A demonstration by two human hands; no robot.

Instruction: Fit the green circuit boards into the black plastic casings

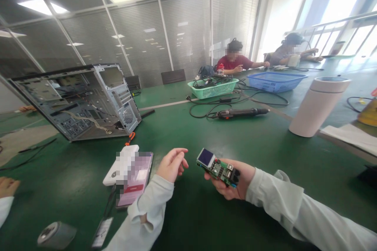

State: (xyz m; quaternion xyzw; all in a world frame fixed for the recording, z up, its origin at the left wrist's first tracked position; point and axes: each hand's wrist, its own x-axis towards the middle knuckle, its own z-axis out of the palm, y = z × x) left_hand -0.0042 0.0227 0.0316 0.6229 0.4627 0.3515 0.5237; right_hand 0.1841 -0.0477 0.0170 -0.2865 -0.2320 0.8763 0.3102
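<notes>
My right hand (232, 176) holds a small green circuit board (219, 168) with a little dark screen at its left end, raised over the green table (176, 125). The board's component side faces up, and my fingers wrap under it. To the left of the board, apart from it, is my left hand (173, 164), with its fingers loosely bent, some apart, and nothing visible in them. Beside my left forearm lie a phone (138, 182) with a lit screen and a white device (125, 164) with an orange strap.
An open computer case (88, 106) stands at the left. Behind the board lies a black electric screwdriver (241, 113) with its cable. Green basket (215, 91), blue basket (275, 82), and pink tumbler (318, 106) stand farther right. A metal cylinder (57, 235) is front left. Other people sit around the table.
</notes>
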